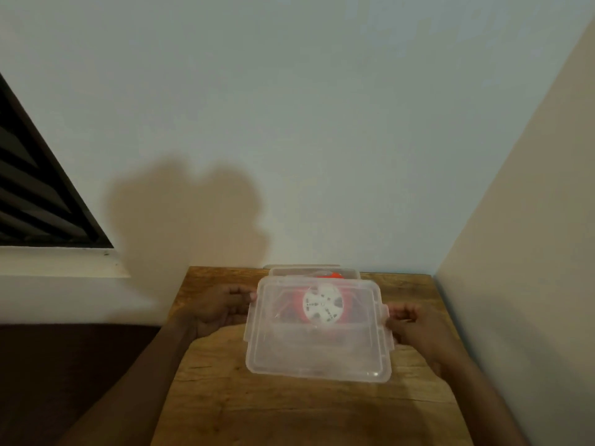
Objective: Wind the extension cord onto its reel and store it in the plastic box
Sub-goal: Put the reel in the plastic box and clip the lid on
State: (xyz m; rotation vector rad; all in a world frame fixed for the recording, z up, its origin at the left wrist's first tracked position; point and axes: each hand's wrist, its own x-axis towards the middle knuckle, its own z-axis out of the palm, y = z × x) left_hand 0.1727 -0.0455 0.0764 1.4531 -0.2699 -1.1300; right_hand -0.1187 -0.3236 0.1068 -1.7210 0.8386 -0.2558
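Observation:
A clear plastic lid (317,349) is held tilted over the clear plastic box (352,272), whose far rim shows behind it at the back of the wooden table (289,410). Through the lid I see the red reel (323,308) with its round white socket face, lying inside the box. My left hand (219,305) grips the lid's left edge. My right hand (415,323) grips its right edge by the small latch tab. The cord itself is mostly hidden; only faint reddish strands show left of the reel.
The table stands in a corner, with a pale wall behind and a beige wall close on the right. A dark louvred window and its white sill lie to the left. Dark floor or furniture sits below the sill.

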